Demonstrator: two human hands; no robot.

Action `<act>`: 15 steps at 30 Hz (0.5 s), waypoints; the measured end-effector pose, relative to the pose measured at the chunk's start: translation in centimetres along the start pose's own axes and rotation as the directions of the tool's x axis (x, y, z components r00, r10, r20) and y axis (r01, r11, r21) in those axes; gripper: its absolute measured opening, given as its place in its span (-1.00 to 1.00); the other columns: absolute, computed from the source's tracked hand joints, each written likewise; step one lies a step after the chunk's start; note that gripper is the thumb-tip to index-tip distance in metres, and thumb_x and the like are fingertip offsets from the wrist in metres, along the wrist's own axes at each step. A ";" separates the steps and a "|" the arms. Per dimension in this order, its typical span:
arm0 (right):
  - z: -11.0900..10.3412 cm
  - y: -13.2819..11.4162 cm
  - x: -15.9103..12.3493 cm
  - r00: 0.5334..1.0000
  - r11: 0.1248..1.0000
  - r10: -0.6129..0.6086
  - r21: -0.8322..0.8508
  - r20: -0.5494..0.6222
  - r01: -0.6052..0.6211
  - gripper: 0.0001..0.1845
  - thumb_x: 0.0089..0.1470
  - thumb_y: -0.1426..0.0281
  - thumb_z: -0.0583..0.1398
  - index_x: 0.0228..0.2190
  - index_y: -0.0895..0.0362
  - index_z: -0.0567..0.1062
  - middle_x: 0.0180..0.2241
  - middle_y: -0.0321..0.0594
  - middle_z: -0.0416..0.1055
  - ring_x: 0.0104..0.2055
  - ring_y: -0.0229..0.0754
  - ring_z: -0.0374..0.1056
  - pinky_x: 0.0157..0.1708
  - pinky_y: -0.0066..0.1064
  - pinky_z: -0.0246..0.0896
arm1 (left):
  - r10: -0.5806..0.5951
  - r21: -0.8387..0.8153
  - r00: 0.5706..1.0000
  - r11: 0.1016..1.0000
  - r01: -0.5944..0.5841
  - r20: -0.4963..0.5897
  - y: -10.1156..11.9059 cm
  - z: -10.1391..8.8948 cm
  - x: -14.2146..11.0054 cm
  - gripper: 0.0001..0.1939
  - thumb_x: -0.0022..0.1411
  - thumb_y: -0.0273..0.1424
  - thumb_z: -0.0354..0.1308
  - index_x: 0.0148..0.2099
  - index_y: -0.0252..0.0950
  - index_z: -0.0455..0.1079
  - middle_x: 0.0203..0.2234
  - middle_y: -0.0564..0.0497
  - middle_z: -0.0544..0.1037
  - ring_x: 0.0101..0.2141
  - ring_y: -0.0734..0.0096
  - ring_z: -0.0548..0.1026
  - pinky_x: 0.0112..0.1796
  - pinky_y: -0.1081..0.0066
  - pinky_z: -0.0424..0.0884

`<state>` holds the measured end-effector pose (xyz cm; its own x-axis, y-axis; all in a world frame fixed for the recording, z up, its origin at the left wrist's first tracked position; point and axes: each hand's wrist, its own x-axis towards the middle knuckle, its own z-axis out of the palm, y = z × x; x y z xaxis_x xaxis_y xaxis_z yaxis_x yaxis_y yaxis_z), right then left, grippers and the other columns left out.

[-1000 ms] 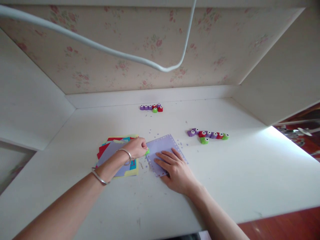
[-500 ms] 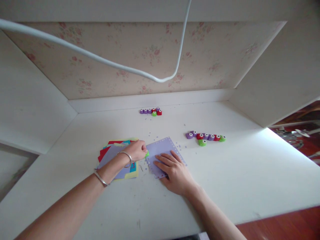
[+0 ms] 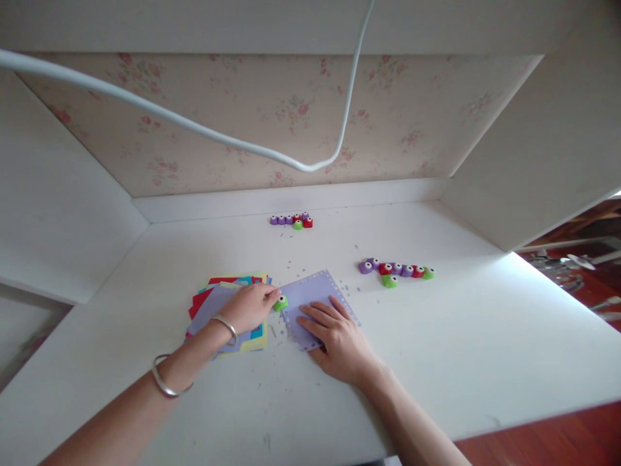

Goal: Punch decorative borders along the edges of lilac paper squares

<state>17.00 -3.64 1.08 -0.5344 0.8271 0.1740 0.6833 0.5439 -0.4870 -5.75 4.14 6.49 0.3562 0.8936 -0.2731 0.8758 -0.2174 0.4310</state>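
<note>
A sheet of purple paper [image 3: 310, 286] lies on the white desk, with small punched holes along its edges. My right hand [image 3: 337, 335] is spread flat on it, fingers apart. At the sheet's left edge sits a green craft punch [image 3: 281, 302] with a white and black button on top. The fingers of my left hand [image 3: 252, 304] are closed on the punch's left side, and the button is uncovered. Beneath my left hand and wrist is a pile of coloured paper [image 3: 213, 307] in purple, red, blue and yellow, partly hidden.
Several purple, red and green punches [image 3: 400, 269] stand in a row at the right. Another group of punches [image 3: 291, 221] is near the back wall. Tiny paper bits are scattered around the sheet. A white cable [image 3: 218, 136] hangs across the view above the desk [image 3: 460, 349].
My left hand has shifted slightly left and its fist has loosened, uncovering the top of the green punch. My right hand stays flat on the purple paper.
</note>
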 end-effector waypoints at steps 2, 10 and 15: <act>0.0 0.0 0.0 1.000 1.000 0.003 -0.003 0.003 -0.003 -0.40 0.02 0.43 0.15 0.13 -0.04 0.39 0.21 -0.26 0.31 0.26 -0.05 0.15 0.34 0.02 -0.34 | 0.030 -0.010 0.997 0.999 -0.030 -0.072 -0.3 0.8 -0.6 -0.60 0.40 -0.21 -0.13 -0.19 -0.28 0.50 -0.29 -0.08 0.60 -0.25 0.26 0.54 -0.22 0.38 0.37; 0.2 0.0 0.0 1.000 0.999 0.006 -0.031 0.006 -0.006 -0.39 0.02 0.43 0.14 0.14 -0.04 0.39 0.22 -0.26 0.31 0.26 -0.06 0.16 0.34 0.02 -0.31 | 0.185 0.079 0.933 0.982 -0.169 -0.308 -0.6 3.6 -1.9 -0.66 0.22 -0.42 0.20 0.06 -0.25 0.44 -0.04 -0.09 0.54 0.02 0.16 0.47 0.09 0.20 0.35; 0.2 0.1 0.0 1.000 1.000 0.012 -0.022 0.015 -0.011 -0.40 0.02 0.42 0.15 0.14 -0.05 0.39 0.22 -0.28 0.30 0.26 -0.07 0.17 0.35 0.01 -0.32 | 0.165 0.083 0.917 0.986 -0.144 -0.362 -1.4 2.8 -2.4 -0.72 0.26 -0.44 0.14 0.01 -0.26 0.47 -0.08 -0.10 0.57 -0.04 0.16 0.52 0.04 0.18 0.42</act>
<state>16.97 -3.64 0.92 -0.5336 0.8312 0.1559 0.6999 0.5375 -0.4704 -6.88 1.16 4.14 0.3529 0.9263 0.1319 0.8393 -0.3757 0.3929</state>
